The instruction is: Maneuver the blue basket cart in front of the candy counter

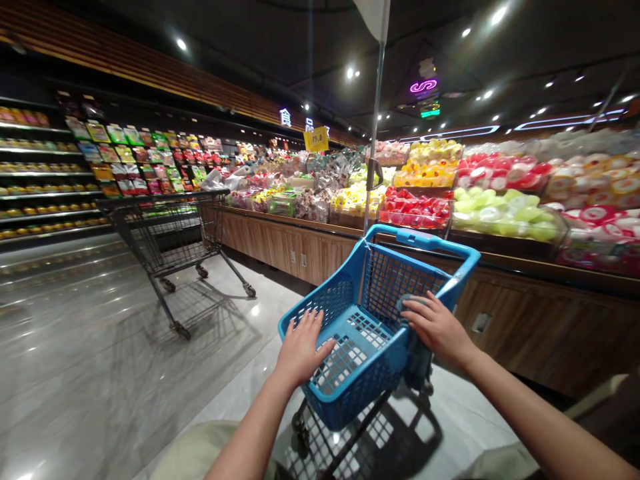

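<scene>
My left hand (303,348) lies with spread fingers on the near left rim of a blue plastic cart basket (420,239). My right hand (435,327) curls over the basket's right side, on a grey padded part (411,304). The basket sits on a small wheeled wire frame (340,433), which is partly hidden beneath it. Its grid floor shows nothing lying in it.
A black wire shopping cart (175,233) stands on the glossy tile floor (100,360) to the left. Packaged goods fill wall shelves (50,173). Wood-fronted bulk displays of packaged sweets (505,213) run along the right, close to my cart.
</scene>
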The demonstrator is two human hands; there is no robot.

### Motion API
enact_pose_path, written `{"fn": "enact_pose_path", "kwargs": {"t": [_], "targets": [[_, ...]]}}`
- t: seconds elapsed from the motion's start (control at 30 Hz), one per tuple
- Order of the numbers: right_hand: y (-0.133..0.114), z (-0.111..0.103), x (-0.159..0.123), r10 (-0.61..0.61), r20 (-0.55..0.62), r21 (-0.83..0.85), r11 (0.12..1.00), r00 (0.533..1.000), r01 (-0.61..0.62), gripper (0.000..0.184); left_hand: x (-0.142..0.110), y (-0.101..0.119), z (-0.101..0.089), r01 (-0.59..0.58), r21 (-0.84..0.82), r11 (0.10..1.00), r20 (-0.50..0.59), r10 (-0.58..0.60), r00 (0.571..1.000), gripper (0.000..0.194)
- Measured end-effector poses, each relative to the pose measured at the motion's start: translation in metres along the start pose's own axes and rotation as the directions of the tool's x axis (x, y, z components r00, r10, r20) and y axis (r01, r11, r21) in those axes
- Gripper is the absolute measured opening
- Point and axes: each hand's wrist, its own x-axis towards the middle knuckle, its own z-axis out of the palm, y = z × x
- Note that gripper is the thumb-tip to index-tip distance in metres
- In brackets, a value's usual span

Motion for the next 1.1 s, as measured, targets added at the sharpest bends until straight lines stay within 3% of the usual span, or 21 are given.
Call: {"fn": "enact_pose_path", "kwargs": {"t": [0.1, 0.23, 0.6, 0.7, 0.87, 1.1], "targets": [[0.012, 0.003, -0.002, 0.045, -0.030, 0.009, 0.999, 0.999, -0.044, 0.024, 0.000, 0.002, 0.002, 0.000, -0.003, 1.000, -0.003, 0.000, 1.000, 0.072], [-0.001, 0.009, -0.002, 0.109, -0.090, 0.073, 0.992, 0.990, -0.102, 0.024, 0.001, 0.006, 0.004, 0.006, -0.001, 1.000, 0.001, -0.006, 1.000, 0.074], [-0.096, 0.017, 0.005, 0.081, -0.121, 0.236, 0.970, 0.989, -0.051, 0.029, 0.003, 0.008, 0.011, 0.013, -0.008, 1.000, -0.021, -0.013, 1.000, 0.075], [-0.111, 0.021, 0.008, 0.066, -0.123, 0.243, 0.969, 0.990, -0.034, 0.029, 0.003, 0.007, 0.009, 0.014, -0.003, 1.000, -0.012, -0.014, 1.000, 0.075], [-0.102, 0.021, 0.010, -0.010, -0.112, 0.189, 0.981, 0.994, 0.032, 0.025, 0.001, 0.007, 0.005, 0.010, -0.006, 1.000, 0.001, -0.010, 1.000, 0.074], [-0.052, 0.014, 0.003, -0.054, -0.038, 0.093, 0.994, 0.998, 0.057, 0.024, 0.001, 0.011, 0.008, 0.006, -0.015, 1.000, 0.001, -0.006, 1.000, 0.073]]}}
